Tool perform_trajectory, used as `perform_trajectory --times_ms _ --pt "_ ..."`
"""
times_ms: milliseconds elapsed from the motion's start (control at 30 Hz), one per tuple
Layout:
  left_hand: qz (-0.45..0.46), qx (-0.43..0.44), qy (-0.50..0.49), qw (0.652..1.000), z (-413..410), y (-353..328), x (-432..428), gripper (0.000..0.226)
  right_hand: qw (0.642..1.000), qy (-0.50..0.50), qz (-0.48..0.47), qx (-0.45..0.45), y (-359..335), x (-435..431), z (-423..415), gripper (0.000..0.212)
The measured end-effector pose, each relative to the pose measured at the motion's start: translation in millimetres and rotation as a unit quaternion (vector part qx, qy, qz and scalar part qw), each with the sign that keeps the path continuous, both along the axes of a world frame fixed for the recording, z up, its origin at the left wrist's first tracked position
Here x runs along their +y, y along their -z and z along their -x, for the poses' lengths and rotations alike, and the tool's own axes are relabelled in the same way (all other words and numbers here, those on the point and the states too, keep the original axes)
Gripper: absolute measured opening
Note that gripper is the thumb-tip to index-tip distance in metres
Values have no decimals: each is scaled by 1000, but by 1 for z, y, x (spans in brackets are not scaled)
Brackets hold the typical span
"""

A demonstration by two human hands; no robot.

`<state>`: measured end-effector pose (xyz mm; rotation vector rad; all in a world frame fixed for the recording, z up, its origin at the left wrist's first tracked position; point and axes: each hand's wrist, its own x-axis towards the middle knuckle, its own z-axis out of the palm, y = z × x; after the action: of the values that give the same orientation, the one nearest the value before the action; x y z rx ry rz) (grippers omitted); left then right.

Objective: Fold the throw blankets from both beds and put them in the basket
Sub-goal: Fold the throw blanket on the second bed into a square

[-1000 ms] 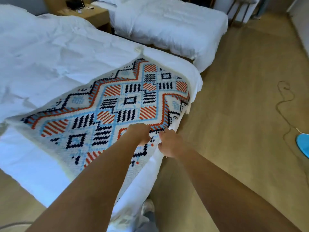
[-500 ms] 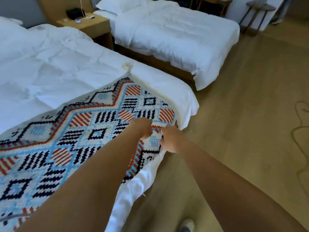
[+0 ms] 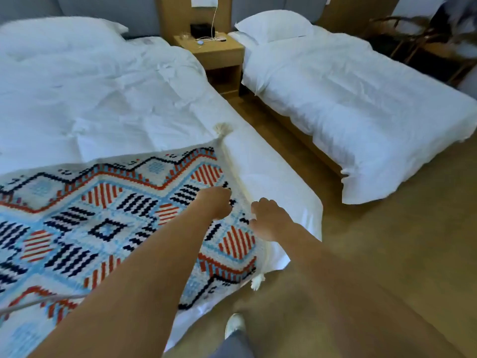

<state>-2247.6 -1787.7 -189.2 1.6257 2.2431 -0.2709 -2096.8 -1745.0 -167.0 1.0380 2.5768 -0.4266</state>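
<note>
A woven throw blanket [image 3: 103, 223] with red, navy and light-blue geometric patterns lies spread flat across the foot of the near white bed [image 3: 103, 99]. It has white tassels at its corners [image 3: 222, 129]. My left hand [image 3: 216, 202] rests on the blanket near its right edge, fingers curled down into the fabric. My right hand [image 3: 268, 218] hovers at that same edge with its fingers apart and loose. The far bed [image 3: 348, 99] shows only white bedding. No basket is in view.
A wooden nightstand [image 3: 216, 52] with small items and a cable stands between the two beds. Wood floor runs between and right of the beds. Dark chairs [image 3: 413, 34] stand at the top right. My white shoe [image 3: 233, 326] is by the bed corner.
My view has swung up and left, showing both bed heads. My right hand has let go of the blanket edge and spread its fingers. The blanket now lies flatter at that edge.
</note>
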Motion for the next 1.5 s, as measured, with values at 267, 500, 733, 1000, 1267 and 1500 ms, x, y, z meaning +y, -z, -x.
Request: perform_trajectory --times_ms 267,500,733,1000,1267,1500 --pt "-2 -16 -72 997 -16 3 143 37 996 -86 -11 4 -1 164 -1 38" --pt "-8 -10 -231 973 -34 13 229 39 967 -249 -55 9 2 300 1 35" --pt "3 -7 -393 919 -43 27 244 31 907 -418 -54 -25 5 368 38 33" --pt "-1 -29 -563 826 -16 69 253 21 822 -567 -44 -34 38 384 116 32" --pt "-4 -84 -689 720 -30 122 250 21 756 -650 -43 -60 81 387 184 32" --pt "58 -40 -725 685 -24 185 255 74 697 -713 -53 -60 170 386 224 35"
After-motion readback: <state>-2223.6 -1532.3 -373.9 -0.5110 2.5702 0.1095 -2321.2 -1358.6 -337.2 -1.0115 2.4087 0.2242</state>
